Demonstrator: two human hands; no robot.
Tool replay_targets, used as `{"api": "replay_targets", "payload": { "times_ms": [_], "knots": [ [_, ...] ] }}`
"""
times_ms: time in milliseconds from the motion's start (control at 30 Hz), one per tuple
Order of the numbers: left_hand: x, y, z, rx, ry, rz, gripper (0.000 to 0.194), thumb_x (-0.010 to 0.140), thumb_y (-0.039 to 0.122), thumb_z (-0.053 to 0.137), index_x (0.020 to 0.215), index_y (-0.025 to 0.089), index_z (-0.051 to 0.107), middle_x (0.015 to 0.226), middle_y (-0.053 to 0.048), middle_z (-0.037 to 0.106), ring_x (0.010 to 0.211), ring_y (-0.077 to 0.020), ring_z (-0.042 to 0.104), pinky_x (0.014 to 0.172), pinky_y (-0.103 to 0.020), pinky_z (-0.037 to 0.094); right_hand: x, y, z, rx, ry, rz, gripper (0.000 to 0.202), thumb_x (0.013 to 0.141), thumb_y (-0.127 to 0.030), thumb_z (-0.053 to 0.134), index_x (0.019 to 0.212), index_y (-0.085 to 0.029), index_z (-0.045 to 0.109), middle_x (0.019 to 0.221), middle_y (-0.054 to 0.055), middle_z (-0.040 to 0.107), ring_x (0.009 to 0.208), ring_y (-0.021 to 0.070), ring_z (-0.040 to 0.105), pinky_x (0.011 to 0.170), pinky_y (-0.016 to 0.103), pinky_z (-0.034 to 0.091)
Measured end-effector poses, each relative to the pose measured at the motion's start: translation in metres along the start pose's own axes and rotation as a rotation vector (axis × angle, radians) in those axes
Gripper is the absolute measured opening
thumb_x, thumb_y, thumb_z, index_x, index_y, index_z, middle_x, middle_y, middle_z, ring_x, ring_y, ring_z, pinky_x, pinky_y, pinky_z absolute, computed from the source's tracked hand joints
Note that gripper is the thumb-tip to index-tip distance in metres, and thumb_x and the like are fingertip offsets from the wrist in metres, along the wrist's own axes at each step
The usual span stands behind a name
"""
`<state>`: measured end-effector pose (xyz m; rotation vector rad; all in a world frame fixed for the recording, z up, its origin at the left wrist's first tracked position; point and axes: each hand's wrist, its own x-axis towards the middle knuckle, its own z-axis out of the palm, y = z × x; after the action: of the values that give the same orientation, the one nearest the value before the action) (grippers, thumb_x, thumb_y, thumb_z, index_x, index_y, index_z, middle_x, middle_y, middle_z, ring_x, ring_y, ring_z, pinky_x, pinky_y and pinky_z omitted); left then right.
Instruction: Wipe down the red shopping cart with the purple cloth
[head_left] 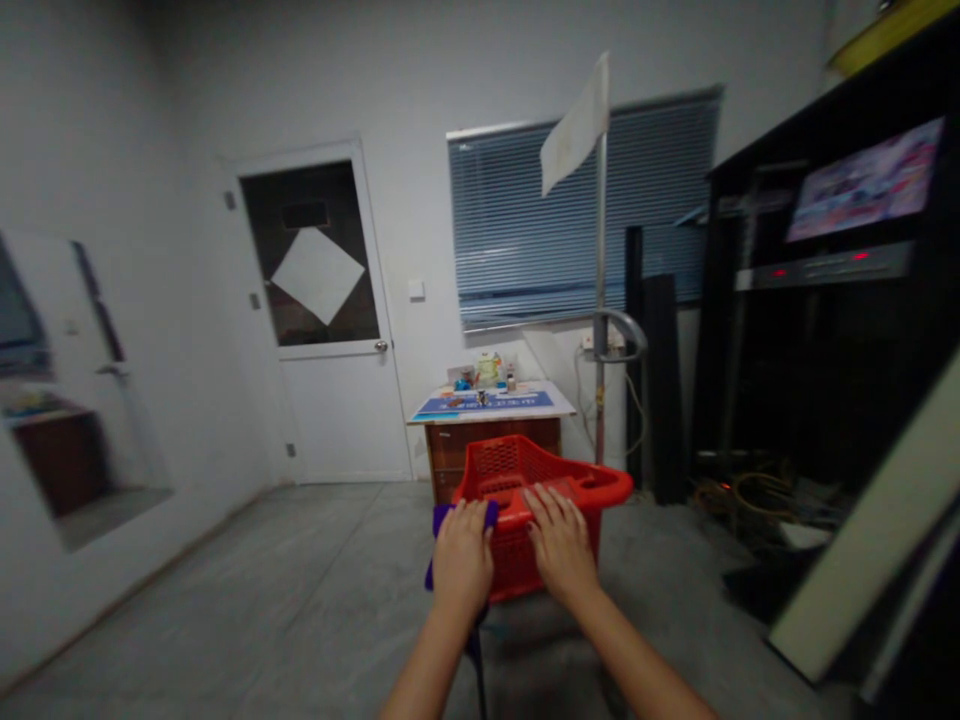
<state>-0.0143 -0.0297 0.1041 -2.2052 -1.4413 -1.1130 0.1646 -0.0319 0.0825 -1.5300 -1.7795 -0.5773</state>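
Note:
A red plastic basket [517,560] with lattice walls and a long loop-shaped handle at the right is in front of me, low at the middle of the view. My left hand [465,560] is closed over a purple cloth [491,514] at the basket's near left corner. Over the near rim lies my right hand [559,535], its fingers across the top and its thumb on the near side. A thin dark leg or pole shows below my left hand; what bears the basket is mostly hidden.
Behind the basket stands a brown cabinet [442,455] with a printed board and small items on top. A metal pole [601,230] rises beside it. A dark rack with a lit screen [866,185], cables and leaning panels [870,560] are at right; a white door [337,420] is at left.

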Motion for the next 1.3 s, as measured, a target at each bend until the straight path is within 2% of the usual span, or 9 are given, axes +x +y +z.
{"api": "replay_targets", "payload": {
  "times_ms": [233,367,467,600,733,833,967,1167,1300],
  "knots": [
    [0.007,0.037,0.012,0.01,0.011,-0.011,0.042,0.087,0.01,0.045,0.127,0.014,0.057,0.128,-0.013,0.063,0.123,-0.0287,0.054,0.107,-0.051,0.04,0.002,-0.004,-0.005,-0.006,-0.011,-0.003,0.046,0.096,-0.03,0.038,0.141,-0.028,0.045,0.145,0.003,0.047,0.133,0.0218,0.039,0.11,0.043,0.027],
    [-0.002,0.023,0.009,-0.011,0.015,0.005,0.045,0.087,0.011,0.044,0.13,0.017,0.054,0.131,-0.011,0.061,0.125,-0.0273,0.053,0.107,-0.05,0.039,0.004,0.006,-0.011,0.002,-0.058,-0.062,0.046,0.095,-0.028,0.038,0.141,-0.031,0.044,0.144,0.002,0.049,0.129,0.0203,0.043,0.107,0.041,0.032],
    [-0.009,0.012,0.008,0.015,0.051,-0.043,0.045,0.087,0.01,0.044,0.13,0.017,0.054,0.132,-0.011,0.061,0.127,-0.0276,0.051,0.108,-0.05,0.039,0.003,0.006,-0.007,0.006,-0.035,-0.054,0.047,0.095,-0.029,0.038,0.141,-0.031,0.044,0.143,0.003,0.05,0.128,0.0213,0.043,0.105,0.042,0.033],
    [-0.002,0.022,0.014,0.035,0.067,-0.089,0.04,0.088,0.009,0.043,0.125,0.014,0.058,0.127,-0.013,0.063,0.126,-0.0287,0.052,0.108,-0.051,0.038,0.001,-0.004,0.001,0.011,0.003,-0.021,0.046,0.095,-0.032,0.038,0.14,-0.028,0.047,0.143,0.004,0.049,0.129,0.0235,0.042,0.107,0.044,0.031],
    [0.008,0.031,0.011,-0.003,0.004,-0.043,0.039,0.089,0.012,0.045,0.125,0.014,0.058,0.126,-0.013,0.063,0.123,-0.0278,0.053,0.108,-0.05,0.038,0.002,-0.004,-0.002,0.021,-0.018,-0.035,0.046,0.096,-0.032,0.038,0.14,-0.026,0.046,0.145,0.003,0.047,0.131,0.0223,0.04,0.109,0.042,0.028],
    [0.003,0.019,0.001,-0.027,-0.024,0.011,0.04,0.088,0.012,0.047,0.128,0.017,0.056,0.128,-0.011,0.063,0.123,-0.0267,0.054,0.109,-0.049,0.037,0.002,0.001,-0.008,0.033,-0.038,-0.055,0.046,0.096,-0.032,0.037,0.141,-0.027,0.045,0.146,0.002,0.047,0.131,0.0212,0.04,0.108,0.041,0.028],
    [-0.007,0.002,-0.002,0.006,0.041,-0.028,0.041,0.088,0.01,0.044,0.128,0.016,0.055,0.128,-0.011,0.062,0.127,-0.0273,0.05,0.11,-0.05,0.036,0.0,-0.003,-0.007,0.034,-0.02,-0.044,0.046,0.096,-0.033,0.037,0.141,-0.027,0.045,0.146,0.002,0.047,0.131,0.0215,0.04,0.109,0.04,0.027],
    [0.005,0.028,0.011,0.045,0.065,-0.052,0.037,0.087,0.01,0.045,0.121,0.012,0.059,0.121,-0.014,0.065,0.119,-0.0284,0.056,0.108,-0.049,0.038,0.0,-0.013,-0.002,0.026,-0.007,0.002,0.046,0.095,-0.032,0.039,0.141,-0.025,0.045,0.146,0.004,0.046,0.133,0.023,0.038,0.11,0.043,0.026],
    [0.01,0.035,0.011,0.045,0.025,-0.016,0.036,0.088,0.011,0.047,0.122,0.012,0.058,0.119,-0.012,0.066,0.114,-0.026,0.058,0.106,-0.047,0.04,0.007,0.001,-0.007,0.055,-0.093,-0.056,0.045,0.097,-0.034,0.037,0.141,-0.029,0.044,0.144,0.004,0.048,0.13,0.0225,0.041,0.109,0.044,0.029]
  ]
}}
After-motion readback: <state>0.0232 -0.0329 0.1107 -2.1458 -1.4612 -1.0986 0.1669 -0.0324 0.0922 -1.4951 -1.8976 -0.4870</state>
